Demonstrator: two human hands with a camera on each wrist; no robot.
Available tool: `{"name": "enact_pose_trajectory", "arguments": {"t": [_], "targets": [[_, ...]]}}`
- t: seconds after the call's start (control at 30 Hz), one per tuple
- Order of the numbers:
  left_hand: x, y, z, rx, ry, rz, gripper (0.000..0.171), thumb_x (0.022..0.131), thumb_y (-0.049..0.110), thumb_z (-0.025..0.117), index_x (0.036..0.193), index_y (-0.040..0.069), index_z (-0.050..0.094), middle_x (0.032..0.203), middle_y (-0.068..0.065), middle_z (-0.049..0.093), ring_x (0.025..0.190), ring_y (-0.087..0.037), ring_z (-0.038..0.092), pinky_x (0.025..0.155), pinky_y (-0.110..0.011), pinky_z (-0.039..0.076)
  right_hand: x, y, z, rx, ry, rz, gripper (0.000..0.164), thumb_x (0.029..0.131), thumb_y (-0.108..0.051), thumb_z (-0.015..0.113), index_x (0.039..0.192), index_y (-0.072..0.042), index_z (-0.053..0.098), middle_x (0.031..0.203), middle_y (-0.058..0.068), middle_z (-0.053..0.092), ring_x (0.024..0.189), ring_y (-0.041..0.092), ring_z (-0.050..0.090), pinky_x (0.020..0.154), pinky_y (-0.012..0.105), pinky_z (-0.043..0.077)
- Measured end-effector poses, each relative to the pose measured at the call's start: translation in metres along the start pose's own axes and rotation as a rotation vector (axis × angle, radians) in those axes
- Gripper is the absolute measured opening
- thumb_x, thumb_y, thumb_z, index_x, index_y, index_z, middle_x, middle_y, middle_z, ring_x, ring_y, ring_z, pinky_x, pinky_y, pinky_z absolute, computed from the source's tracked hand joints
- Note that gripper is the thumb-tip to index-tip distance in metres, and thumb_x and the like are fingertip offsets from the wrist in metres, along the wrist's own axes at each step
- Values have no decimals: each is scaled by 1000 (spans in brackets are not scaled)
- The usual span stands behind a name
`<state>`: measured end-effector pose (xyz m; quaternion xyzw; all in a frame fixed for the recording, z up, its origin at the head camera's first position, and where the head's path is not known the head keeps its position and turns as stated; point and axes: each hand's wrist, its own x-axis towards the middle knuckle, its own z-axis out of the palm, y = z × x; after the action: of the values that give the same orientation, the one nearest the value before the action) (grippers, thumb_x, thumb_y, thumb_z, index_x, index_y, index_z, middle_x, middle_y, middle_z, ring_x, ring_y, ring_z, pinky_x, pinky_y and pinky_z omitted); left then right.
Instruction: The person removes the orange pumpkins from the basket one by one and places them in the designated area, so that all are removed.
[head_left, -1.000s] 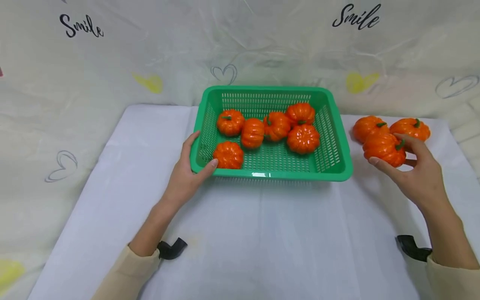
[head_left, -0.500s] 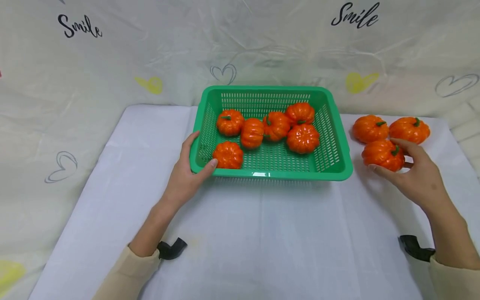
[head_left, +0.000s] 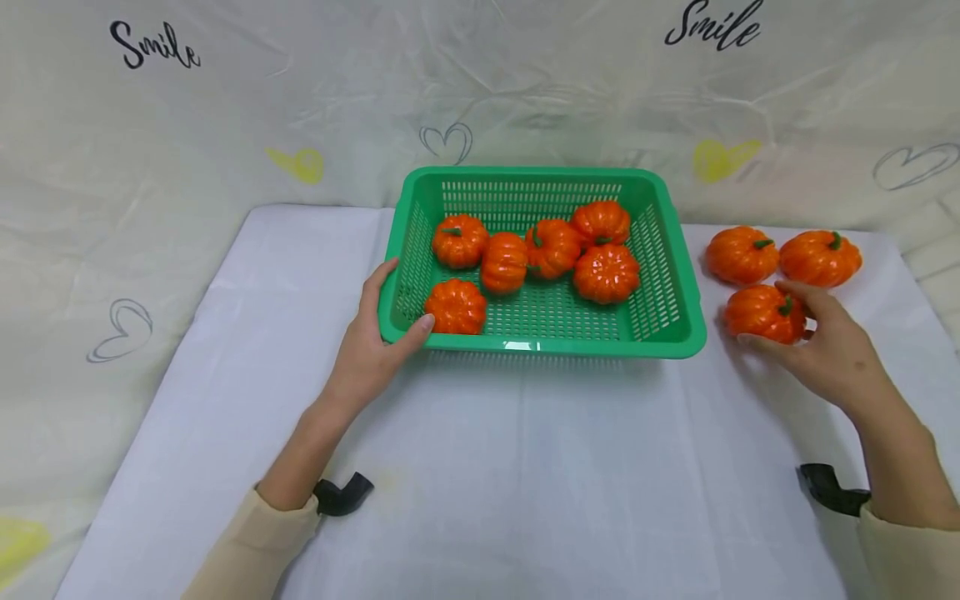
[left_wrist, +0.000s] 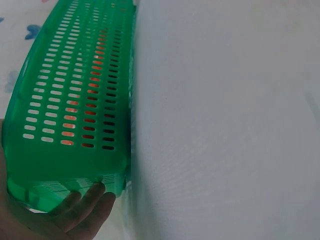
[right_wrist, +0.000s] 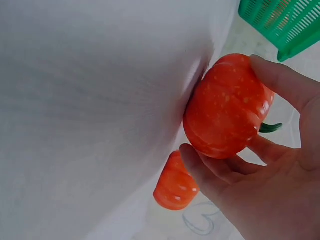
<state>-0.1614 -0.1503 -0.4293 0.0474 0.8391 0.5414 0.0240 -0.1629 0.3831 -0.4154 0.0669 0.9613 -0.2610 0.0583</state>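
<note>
My left hand (head_left: pixel 367 346) grips the near left corner of a green plastic basket (head_left: pixel 555 345). Its thumb lies over the rim, while the other fingers reach along the outer end wall, as the left wrist view shows. Several small orange pumpkins sit in the basket, one (head_left: pixel 455 307) right by that thumb. On the right, my right hand (head_left: pixel 828 354) holds another small pumpkin (right_wrist: pixel 227 107) between thumb and fingers. This pumpkin has a green stem and appears to touch the white tabletop. Two more pumpkins lie just behind it, one at left (head_left: pixel 741 255) and one at right (head_left: pixel 821 258).
A white cloth (head_left: pixel 525 467) covers the table. Behind it hangs a pale sheet (head_left: pixel 555 83) printed with hearts and the word "Smile". A black curved piece sits at each wrist, the left one (head_left: pixel 343 494) and the right one (head_left: pixel 832 490).
My right hand has lowered the pumpkin toward the tabletop, in front of the two other pumpkins. The left hand and the basket have stayed put.
</note>
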Motion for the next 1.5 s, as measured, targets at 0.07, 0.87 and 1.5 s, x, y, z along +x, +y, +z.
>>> {"name": "enact_pose_trajectory", "arguments": {"t": [0.07, 0.87, 1.5], "targets": [[0, 0, 0, 4, 0, -4, 82, 96, 50, 68, 159, 52, 16, 165, 1, 36, 143, -23, 46, 115, -52, 44, 1, 1, 1, 2, -5, -1, 100, 96, -38, 75, 165, 0, 13, 162, 40, 21, 137, 60, 28, 98, 84, 36], [0, -1, -1, -2, -3, -7, 82, 96, 50, 68, 160, 51, 16, 167, 2, 34, 145, -23, 45, 116, -53, 45, -7, -21, -6, 49, 244, -37, 79, 99, -33, 70, 161, -3, 33, 158, 30, 34, 142, 47, 34, 127, 46, 33], [0, -2, 1, -9, 0, 11, 83, 96, 51, 69, 161, 49, 16, 166, -1, 36, 143, -24, 46, 117, -54, 43, -11, -72, -2, 252, 518, -253, 40, 89, -9, 80, 127, -3, 71, 105, -35, 54, 98, -17, 50, 89, 5, 36]]}}
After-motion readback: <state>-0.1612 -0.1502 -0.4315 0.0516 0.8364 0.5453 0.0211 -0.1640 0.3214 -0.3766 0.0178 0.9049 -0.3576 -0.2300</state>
